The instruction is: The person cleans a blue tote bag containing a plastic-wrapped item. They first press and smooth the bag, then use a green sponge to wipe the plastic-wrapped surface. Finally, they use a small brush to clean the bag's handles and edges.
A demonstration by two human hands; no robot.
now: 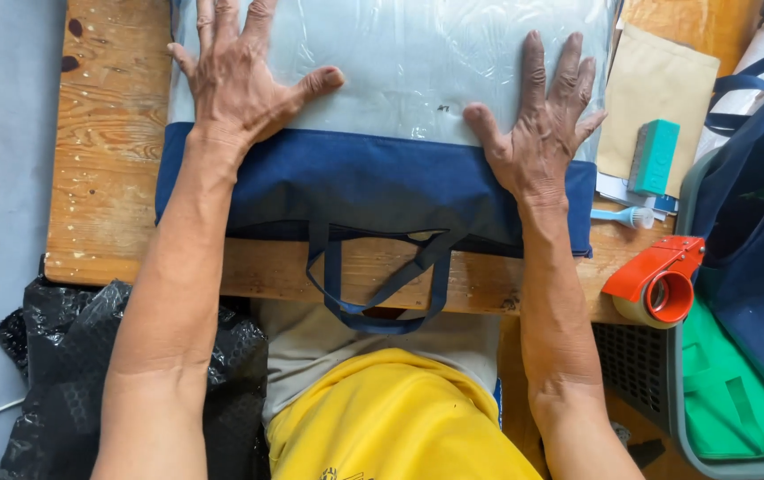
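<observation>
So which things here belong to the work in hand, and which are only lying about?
In hand:
- left hand, flat on the bag
- right hand, flat on the bag
- blue bag with clear plastic front
- its blue handles, hanging over the table edge
- wooden table

Lying about:
- orange tape dispenser
- teal block
- brown envelope
- black plastic sack

Wooden table (worn); bag; envelope
</observation>
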